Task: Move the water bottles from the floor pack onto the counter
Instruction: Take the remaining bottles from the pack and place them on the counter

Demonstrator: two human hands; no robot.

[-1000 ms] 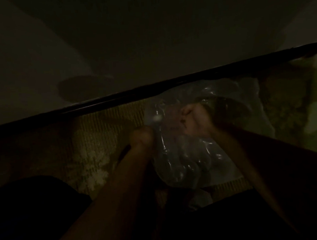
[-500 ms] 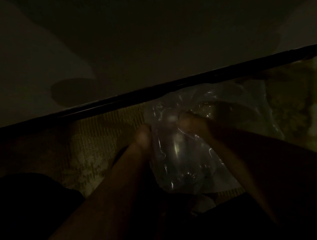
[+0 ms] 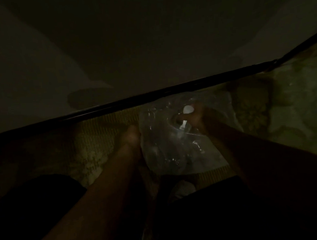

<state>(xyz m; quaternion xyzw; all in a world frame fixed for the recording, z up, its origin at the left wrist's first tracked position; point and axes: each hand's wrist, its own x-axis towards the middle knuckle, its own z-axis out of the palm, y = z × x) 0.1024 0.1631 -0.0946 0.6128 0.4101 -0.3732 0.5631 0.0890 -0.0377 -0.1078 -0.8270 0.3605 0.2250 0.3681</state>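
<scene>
The scene is very dark. A clear plastic-wrapped pack of water bottles (image 3: pixel 173 146) lies on a patterned carpet in the middle of the head view. My right hand (image 3: pixel 198 117) is closed around the neck of a bottle, whose white cap (image 3: pixel 188 109) pokes out of the wrap at the pack's far side. My left hand (image 3: pixel 132 136) presses against the pack's left edge; its fingers are hidden behind the plastic. The other bottles inside show only as faint glints.
A dark baseboard strip (image 3: pixel 153 99) runs diagonally just beyond the pack, with a pale wall above it. Patterned greenish carpet (image 3: pixel 263 110) spreads to the right and left. My dark-clothed knees fill the lower corners. A pale crumpled scrap (image 3: pixel 183 189) lies near the pack's front.
My right hand moved up and to the right, and a white bottle cap now shows at its fingers. My left hand stayed against the pack's left side.
</scene>
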